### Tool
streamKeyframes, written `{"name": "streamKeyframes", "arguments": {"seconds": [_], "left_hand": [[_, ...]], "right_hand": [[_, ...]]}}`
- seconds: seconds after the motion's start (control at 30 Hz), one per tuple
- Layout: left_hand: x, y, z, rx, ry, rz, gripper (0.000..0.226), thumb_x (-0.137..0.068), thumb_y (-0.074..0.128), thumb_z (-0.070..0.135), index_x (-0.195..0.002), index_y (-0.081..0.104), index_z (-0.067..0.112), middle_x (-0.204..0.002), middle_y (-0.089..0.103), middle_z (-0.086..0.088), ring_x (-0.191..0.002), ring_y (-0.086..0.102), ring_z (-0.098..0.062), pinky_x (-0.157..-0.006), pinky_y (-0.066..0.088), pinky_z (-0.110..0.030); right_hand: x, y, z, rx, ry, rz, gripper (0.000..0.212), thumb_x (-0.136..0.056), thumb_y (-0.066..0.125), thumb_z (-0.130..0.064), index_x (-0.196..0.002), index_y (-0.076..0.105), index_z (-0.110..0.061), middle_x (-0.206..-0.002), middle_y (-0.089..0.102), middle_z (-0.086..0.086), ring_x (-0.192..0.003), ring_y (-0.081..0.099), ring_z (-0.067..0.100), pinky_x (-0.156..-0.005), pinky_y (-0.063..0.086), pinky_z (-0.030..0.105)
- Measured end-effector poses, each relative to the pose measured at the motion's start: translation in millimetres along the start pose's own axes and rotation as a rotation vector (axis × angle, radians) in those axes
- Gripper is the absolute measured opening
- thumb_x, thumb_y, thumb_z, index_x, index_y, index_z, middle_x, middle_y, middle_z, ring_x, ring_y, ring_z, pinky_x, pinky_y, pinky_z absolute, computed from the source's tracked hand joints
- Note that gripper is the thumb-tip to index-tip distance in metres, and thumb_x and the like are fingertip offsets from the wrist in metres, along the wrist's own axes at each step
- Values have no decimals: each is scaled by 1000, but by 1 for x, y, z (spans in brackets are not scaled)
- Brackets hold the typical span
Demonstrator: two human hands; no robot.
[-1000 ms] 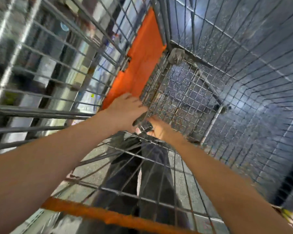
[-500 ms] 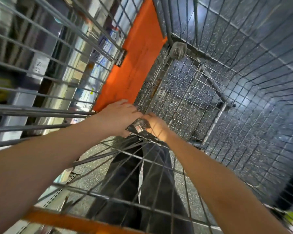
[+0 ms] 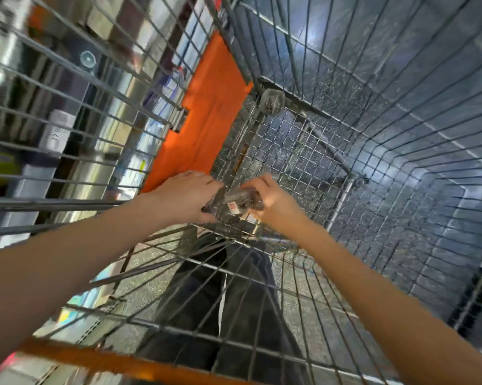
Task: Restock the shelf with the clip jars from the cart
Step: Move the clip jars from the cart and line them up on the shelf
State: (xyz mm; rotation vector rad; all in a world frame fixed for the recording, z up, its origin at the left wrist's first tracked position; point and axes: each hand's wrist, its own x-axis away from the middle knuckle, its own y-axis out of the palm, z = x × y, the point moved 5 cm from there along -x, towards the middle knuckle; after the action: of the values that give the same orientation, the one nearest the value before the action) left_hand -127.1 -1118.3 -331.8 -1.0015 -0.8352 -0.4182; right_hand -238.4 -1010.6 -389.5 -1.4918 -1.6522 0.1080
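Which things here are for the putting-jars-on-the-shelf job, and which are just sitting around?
For the job:
- clip jars, a blurry dark clump held between both hands
- left hand, gripping the jars
- right hand, gripping the jars
- wire cart, which the arms reach into
- shelves seen through the cart's side

Just around:
- orange flap on the cart
- orange handle
- speckled floor
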Motion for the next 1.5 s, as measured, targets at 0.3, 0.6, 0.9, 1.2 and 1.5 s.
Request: {"name": "streamKeyframes", "arguments": {"seconds": [0.3,0.6,0.9,1.2,1.5], "left_hand": [[-23,-38,26,204,40,87,80,-77,66,56,-141,33,22,-137,47,4,-125,41,-14,-87,34,-22],[-40,-24,29,510,6,50,80,-67,82,23,-134,38,19,-109,61,10,-94,59,-7,-79,49,-21],[-40,-18,17,377,-51,10,84,-72,78,35,-140,32,18,-138,47,1,-123,48,-17,-100,42,-29],[-44,-12,3,444,-88,18,83,-71,79,33,-138,30,35,-137,47,4,-119,49,-19,-95,46,-35],[-43,-7,-7,553,-125,32,73,-76,77,33,-132,30,28,-125,54,-4,-103,55,-18,-84,51,-29]], "right_hand": [[26,-65,-33,219,-124,-34,56,-85,62,-12,-136,38,-19,-129,37,1,-92,55,15,-76,55,26],[18,-70,-35,284,-116,-75,57,-89,53,-10,-140,28,-19,-132,44,-3,-109,53,14,-82,53,28],[-23,-73,13,359,-21,-49,68,-87,57,-4,-144,23,-20,-141,37,3,-120,47,19,-79,49,22],[-96,-71,59,258,93,-31,70,-84,67,-13,-142,28,-14,-142,34,6,-126,40,26,-93,44,41],[-151,-89,73,105,162,105,82,-80,71,-10,-146,23,-10,-153,13,9,-133,34,30,-106,38,46]]}}
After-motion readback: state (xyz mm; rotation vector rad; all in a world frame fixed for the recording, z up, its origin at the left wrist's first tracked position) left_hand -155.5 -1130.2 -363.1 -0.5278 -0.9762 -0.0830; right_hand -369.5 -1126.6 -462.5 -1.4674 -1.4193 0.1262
